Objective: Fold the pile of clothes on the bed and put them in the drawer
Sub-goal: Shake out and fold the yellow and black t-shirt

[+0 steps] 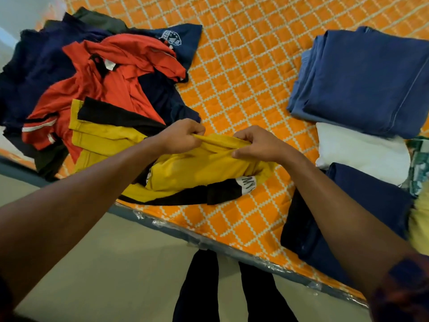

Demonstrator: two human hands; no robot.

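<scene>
Forearms reach over the bed (243, 77); left hand (183, 137) and right hand (257, 145) both pinch the yellow shirt (204, 168) by its bunched edge, probably to spread it flat. Unfolded pile (104, 73) sits left, folded stacks (362, 80) right.

Orange lattice bed (243, 66): jumbled pile of clothes (92, 77) on the left, yellow-and-black shirt (197, 168) near the front edge, and on the right a folded blue stack (362, 82), white piece (362, 152), navy piece (362, 205)
</scene>
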